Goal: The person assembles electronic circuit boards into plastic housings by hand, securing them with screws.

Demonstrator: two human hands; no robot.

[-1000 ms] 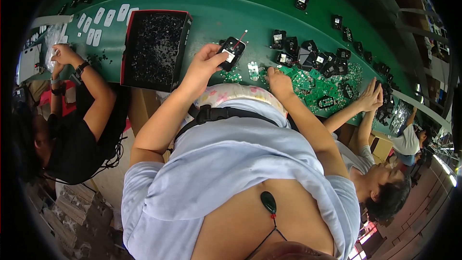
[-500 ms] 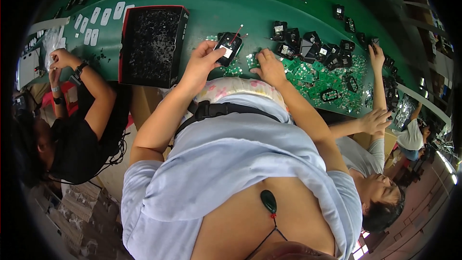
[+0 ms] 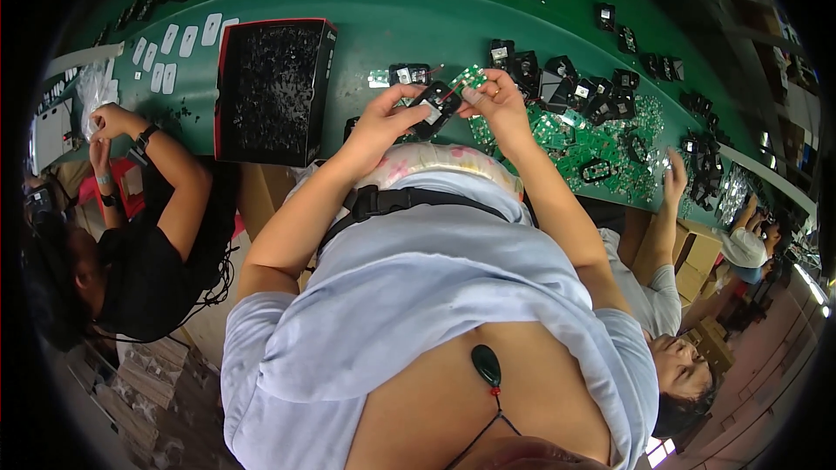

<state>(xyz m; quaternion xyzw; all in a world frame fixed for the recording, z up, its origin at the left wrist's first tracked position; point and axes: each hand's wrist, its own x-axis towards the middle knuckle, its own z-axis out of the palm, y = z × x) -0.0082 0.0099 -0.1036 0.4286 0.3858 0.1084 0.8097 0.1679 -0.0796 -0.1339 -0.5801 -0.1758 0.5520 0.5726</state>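
Note:
My left hand (image 3: 394,118) is closed around a black plastic housing (image 3: 434,113) with a white label, held above the table's near edge. Between the fingertips of my right hand (image 3: 499,104) is a small green circuit board (image 3: 468,78), close to the upper right of the housing. A thin red wire shows between housing and board. Just beyond, another black housing (image 3: 409,75) lies on the green table, with a green board (image 3: 378,78) at its left side. A dark piece partly shows beside my left wrist.
A black box with a red rim (image 3: 327,35) full of small black parts stands on my left. To my right lie a pile of loose green boards (image 3: 557,144) and several black housings (image 3: 596,96). White flat covers (image 3: 169,38) lie farther left. Co-workers sit on both sides.
My right hand has lifted a green board off the table and brought it beside the housing in my left hand. The co-worker's arms on the right have shifted; another housing shows beyond my hands.

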